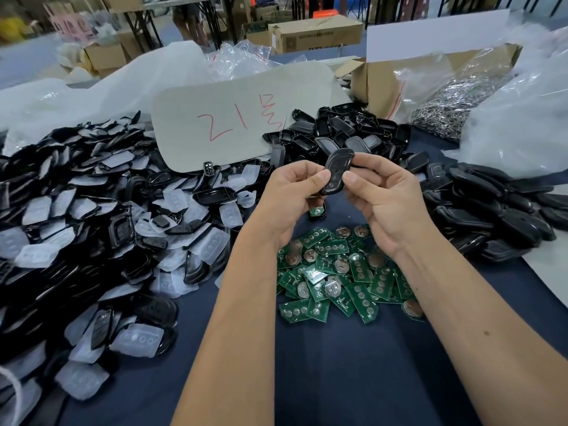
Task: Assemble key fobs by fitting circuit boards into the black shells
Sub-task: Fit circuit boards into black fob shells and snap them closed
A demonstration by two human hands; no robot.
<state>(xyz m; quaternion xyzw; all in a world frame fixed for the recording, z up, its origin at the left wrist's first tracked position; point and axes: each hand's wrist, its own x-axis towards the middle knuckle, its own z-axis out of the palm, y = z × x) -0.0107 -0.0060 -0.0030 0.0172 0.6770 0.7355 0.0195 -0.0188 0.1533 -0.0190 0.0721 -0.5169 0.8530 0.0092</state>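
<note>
Both hands hold one black key fob shell (336, 170) above the table's middle. My left hand (292, 195) grips its lower left edge with thumb and fingers. My right hand (381, 195) pinches its right side and top. The shell is tilted with its glossy back toward me. Below the hands lies a heap of green circuit boards (341, 272) with round battery clips. One more shell with a green board (316, 211) in it lies just under my left hand.
A large pile of black shells and translucent rubber pads (92, 226) fills the left. More black shells (491, 210) are heaped at right and behind. A grey card with red writing (239, 118), a cardboard box (378, 84), a bag of metal rings (455, 103).
</note>
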